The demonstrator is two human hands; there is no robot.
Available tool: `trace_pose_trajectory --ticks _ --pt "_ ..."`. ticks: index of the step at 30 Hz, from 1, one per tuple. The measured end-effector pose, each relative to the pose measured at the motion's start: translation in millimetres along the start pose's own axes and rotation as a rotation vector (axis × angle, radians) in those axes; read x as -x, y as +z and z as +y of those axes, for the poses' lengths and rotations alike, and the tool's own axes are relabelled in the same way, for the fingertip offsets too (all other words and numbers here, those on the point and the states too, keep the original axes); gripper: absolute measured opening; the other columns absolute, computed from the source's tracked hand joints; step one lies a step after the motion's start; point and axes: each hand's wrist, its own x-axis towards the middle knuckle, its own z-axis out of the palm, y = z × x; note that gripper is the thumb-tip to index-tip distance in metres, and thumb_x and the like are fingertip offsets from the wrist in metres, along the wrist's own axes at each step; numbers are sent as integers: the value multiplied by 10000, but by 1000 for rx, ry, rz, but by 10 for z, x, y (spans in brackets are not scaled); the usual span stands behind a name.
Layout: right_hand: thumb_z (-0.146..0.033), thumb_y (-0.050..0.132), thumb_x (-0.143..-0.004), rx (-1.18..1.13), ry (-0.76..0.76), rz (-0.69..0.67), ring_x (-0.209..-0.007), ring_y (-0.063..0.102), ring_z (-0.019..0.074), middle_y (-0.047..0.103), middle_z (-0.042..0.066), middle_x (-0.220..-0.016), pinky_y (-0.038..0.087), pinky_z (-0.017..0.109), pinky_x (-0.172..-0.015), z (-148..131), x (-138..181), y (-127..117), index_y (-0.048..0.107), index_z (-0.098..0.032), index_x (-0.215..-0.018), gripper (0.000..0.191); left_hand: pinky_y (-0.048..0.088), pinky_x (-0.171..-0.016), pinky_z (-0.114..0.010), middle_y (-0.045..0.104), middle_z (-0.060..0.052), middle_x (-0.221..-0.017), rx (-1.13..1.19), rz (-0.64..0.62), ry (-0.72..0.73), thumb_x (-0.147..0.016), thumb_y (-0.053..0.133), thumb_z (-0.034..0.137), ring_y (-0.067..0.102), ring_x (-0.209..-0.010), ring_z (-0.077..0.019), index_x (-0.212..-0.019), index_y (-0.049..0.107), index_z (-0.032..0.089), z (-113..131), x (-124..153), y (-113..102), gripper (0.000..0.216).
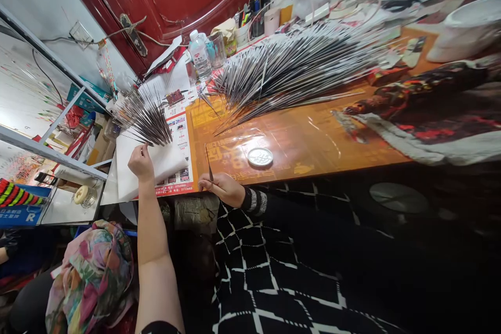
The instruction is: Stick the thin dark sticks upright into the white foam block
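Bench [297, 141] with orange cover stands in front of a dark red door [113, 5], and a metal shelf [50, 151] is on the left side of it. The cover has printed characters, but they are too blurred for me to read. On a blue box [19, 215] below the shelf, one white letter "R" can be read. At the far end of the bench are a white basin [465, 28], a plastic water bottle [199, 57] and many pens in holders [254, 10].

Large fan of thin dark spikes [297, 70] lies across the bench, with the points spreading away from the person. Smaller fan of spikes [146, 120] lies on a white foam block [168, 159], and this block sits on a printed flyer [180, 151]. Small round dish [260, 156] rests on the bench, between the hands and the large fan.

Left hand [141, 163] is on the foam block, just below the small fan. It is half closed, with fingertips pinched together, and I cannot tell if it holds a spike. Right hand [221, 188] is at the bench edge, nearly closed, and it grips one short spike [210, 172] with the point up.
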Motion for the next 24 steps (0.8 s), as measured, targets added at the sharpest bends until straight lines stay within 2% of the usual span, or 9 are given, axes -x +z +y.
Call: trace_pose_trajectory --ticks 6,13,18,24 --pt "-649 291 -1001 21 -1 0 -611 534 114 617 49 -690 409 232 -663 -2 9 3 631 -133 -762 662 357 -651 -262 682 -47 -767 70 10 49 -960 546 382 582 -681 -146 -810 634 188 136 64 40 260" --pt "-662 266 -999 30 2 -15 -625 546 120 624 57 -704 418 235 -665 7 7 4 626 -134 -771 679 380 -667 -270 672 -39 -744 21 -20 -53 -922 590 301 621 -712 -177 -889 644 189 290 10 116 129" --pt "-657 278 -1000 9 -6 -13 -655 574 126 628 58 -717 410 233 -658 -10 5 -3 627 -135 -776 666 399 -680 -276 670 -49 -760 14 -35 -86 -923 561 304 623 -734 -187 -870 624 192 310 5 141 139" --pt "-674 252 -997 10 4 -32 -640 560 124 615 58 -708 411 233 -658 -89 -1 -33 624 -135 -797 685 415 -672 -273 677 -71 -811 63 21 -23 -966 471 306 636 -750 -185 -871 596 188 249 63 219 196"
